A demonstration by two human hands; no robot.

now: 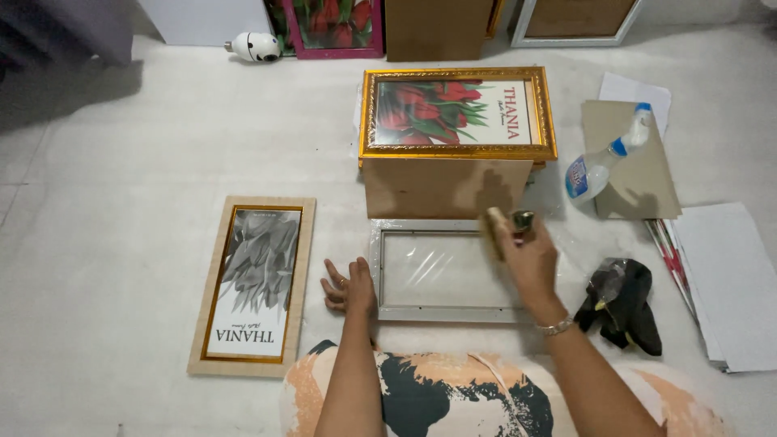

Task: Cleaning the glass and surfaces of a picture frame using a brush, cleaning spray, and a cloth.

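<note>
An empty white picture frame (388,311) lies flat on the floor in front of me, wrapped in clear plastic film. My left hand (350,287) rests flat on the floor with fingers spread, touching the frame's left edge. My right hand (526,255) hovers over the frame's upper right corner, closed on a small tan pad and a dark round object (522,218). A bracelet sits on that wrist.
A cardboard box (441,186) stands behind the frame with a gold-framed red tulip print (457,113) on top. A beige-framed grey flower print (252,283) lies left. Spray bottle (603,162) on cardboard, black cloth (623,307) and stacked white sheets (728,283) lie right.
</note>
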